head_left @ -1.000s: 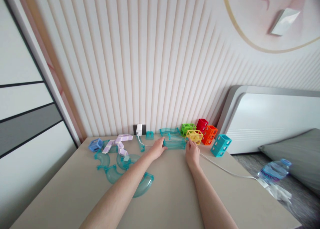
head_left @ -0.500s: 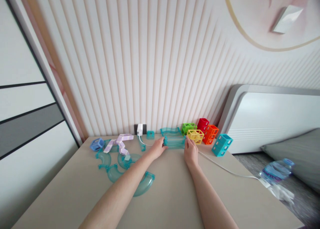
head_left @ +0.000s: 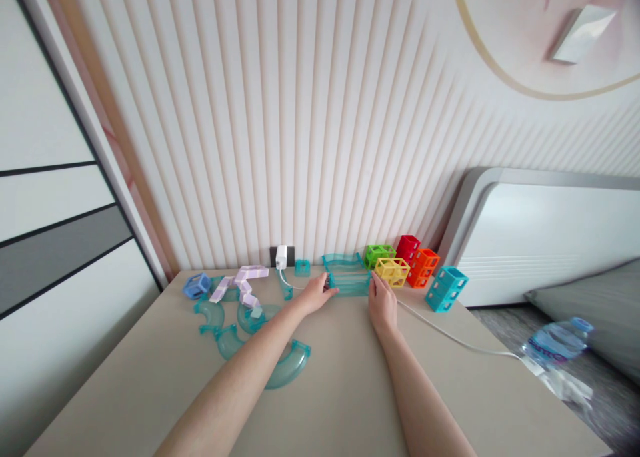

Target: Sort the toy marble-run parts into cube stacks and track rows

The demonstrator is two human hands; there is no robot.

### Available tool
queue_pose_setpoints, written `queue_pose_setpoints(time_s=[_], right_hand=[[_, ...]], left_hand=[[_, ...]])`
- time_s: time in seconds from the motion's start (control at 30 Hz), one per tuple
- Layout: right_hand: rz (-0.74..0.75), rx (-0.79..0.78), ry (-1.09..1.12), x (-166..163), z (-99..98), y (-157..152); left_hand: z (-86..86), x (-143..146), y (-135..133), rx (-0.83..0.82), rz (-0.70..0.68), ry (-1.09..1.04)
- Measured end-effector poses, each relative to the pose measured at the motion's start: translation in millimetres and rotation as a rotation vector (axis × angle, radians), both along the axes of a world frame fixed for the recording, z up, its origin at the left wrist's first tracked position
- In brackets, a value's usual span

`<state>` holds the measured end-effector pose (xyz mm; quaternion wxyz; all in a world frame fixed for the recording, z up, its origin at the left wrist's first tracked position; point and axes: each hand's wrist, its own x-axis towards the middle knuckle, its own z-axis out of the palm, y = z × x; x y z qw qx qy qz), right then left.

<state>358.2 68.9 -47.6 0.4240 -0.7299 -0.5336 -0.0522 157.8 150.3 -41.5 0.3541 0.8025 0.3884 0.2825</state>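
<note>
My left hand (head_left: 316,293) is closed on the left end of a straight, clear teal track piece (head_left: 351,284). At its right end, the fingers of my right hand (head_left: 383,302) pinch the same piece. It lies level between the two hands, low over the table. Just behind it rests a wavy teal track piece (head_left: 343,262) against the wall. A yellow block frame (head_left: 393,272) stands right beside my right hand, with a green block frame (head_left: 380,255) behind it. Both hands' fingertips are partly hidden.
Curved teal track pieces (head_left: 290,369) and lilac pieces (head_left: 245,284) lie on the left, near a blue block (head_left: 197,286). Orange (head_left: 423,268), red (head_left: 408,249) and teal block towers (head_left: 447,288) stand right. A white cable (head_left: 457,341) crosses the table from a plugged charger (head_left: 281,256).
Both hands keep their hold on the straight track piece, and the left hand's fingers have shifted slightly at its end. The view has moved a little; nothing else has visibly changed.
</note>
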Motion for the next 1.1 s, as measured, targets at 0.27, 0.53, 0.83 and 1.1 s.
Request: queue_pose_setpoints(time_s=[0.27, 0.53, 0.83, 1.1], right_hand=[[0.014, 0.026, 0.056, 4.1, -3.9, 2.8], [-0.009, 0.017, 0.119, 9.1, -6.4, 1.5], [-0.027, -0.016, 0.166, 8.3, -2.9, 0.6], [-0.024, -0.040, 0.197, 8.2, -1.8, -0.3]], left_hand=[[0.3, 0.0, 0.7, -0.034, 0.014, -0.020], [-4.9, 0.7, 0.6, -0.050, 0.032, -0.069], [-6.4, 1.8, 2.4, -0.053, 0.041, -0.088], [-10.1, 2.0, 4.6, -0.048, 0.013, -0.099]])
